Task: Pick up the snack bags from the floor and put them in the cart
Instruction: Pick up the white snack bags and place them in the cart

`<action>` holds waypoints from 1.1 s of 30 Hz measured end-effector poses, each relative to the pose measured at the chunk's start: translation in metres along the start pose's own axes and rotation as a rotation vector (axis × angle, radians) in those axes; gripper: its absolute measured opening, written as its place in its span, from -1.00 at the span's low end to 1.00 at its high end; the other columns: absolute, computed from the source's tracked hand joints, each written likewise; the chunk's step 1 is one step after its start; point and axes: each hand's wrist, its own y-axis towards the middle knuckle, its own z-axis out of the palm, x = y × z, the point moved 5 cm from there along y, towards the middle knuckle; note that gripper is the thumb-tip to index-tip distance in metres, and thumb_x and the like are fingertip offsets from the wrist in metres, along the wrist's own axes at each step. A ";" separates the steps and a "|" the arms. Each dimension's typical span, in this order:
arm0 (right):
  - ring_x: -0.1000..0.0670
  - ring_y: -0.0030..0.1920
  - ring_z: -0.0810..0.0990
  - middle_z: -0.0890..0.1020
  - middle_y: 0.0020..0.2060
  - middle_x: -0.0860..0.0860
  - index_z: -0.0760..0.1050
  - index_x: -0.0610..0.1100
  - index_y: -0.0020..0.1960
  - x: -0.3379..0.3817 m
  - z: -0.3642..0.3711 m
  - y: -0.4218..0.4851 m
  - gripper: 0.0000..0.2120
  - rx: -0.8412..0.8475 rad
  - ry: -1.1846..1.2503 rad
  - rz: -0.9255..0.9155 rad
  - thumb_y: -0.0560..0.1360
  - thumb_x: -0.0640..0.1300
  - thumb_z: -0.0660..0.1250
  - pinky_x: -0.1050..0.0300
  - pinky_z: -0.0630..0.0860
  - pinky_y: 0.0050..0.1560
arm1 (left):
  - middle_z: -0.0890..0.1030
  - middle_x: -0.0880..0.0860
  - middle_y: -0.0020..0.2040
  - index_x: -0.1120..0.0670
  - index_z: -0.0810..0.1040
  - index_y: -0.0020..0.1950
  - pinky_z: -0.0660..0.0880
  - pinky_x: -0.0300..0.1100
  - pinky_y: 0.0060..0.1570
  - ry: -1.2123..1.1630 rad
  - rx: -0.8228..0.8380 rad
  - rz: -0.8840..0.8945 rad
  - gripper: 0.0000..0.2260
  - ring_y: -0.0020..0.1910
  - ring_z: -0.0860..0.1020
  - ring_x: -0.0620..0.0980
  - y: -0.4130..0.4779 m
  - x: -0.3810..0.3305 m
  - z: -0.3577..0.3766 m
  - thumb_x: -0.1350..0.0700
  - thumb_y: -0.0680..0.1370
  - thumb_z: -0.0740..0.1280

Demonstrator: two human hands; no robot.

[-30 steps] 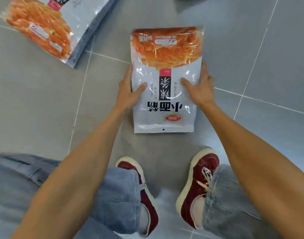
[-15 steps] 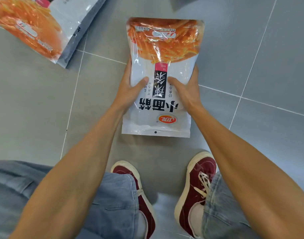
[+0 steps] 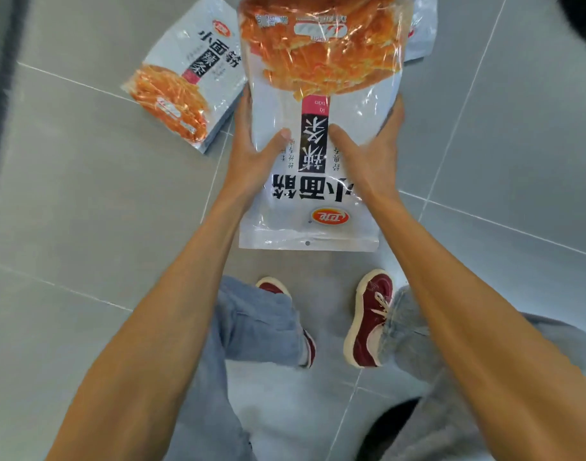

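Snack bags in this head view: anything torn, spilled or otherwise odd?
No tear or spill shows. The held snack bag looks intact between the left hand and right hand. A second bag lies askew on the tiled floor, another corner peeks from behind. No cart in view.

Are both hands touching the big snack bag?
Touching. The head view shows the left hand and right hand clasping the sides of the snack bag, thumbs pressed on its front.
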 end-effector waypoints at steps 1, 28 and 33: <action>0.00 0.40 0.42 0.29 0.50 0.08 -0.07 0.06 0.59 0.026 -0.008 -0.012 0.03 0.003 -0.003 -0.018 0.33 0.23 0.46 -0.14 0.46 0.34 | 0.20 -0.09 0.59 -0.08 0.04 0.63 0.39 0.02 0.44 -0.007 -0.016 0.015 -0.24 0.52 0.29 -0.11 -0.010 -0.025 -0.011 0.05 0.57 0.42; 0.15 0.40 0.41 0.27 0.48 0.32 -0.02 0.25 0.56 0.533 -0.034 -0.368 -0.16 0.826 -0.059 -0.589 0.42 0.12 0.37 -0.07 0.43 0.37 | 0.27 -0.17 0.56 -0.24 0.11 0.58 0.37 0.13 0.42 -0.255 -0.998 0.053 -0.29 0.49 0.36 -0.07 -0.425 -0.411 -0.296 -0.08 0.54 0.42; 0.08 0.52 0.25 0.14 0.56 0.21 -0.05 0.19 0.59 0.533 -0.002 -0.450 -0.13 1.169 -0.153 -0.715 0.42 0.15 0.36 -0.14 0.29 0.48 | 0.29 -0.17 0.54 -0.26 0.12 0.56 0.37 0.08 0.44 -0.317 -1.346 -0.065 -0.34 0.47 0.37 -0.11 -0.523 -0.393 -0.287 0.02 0.57 0.40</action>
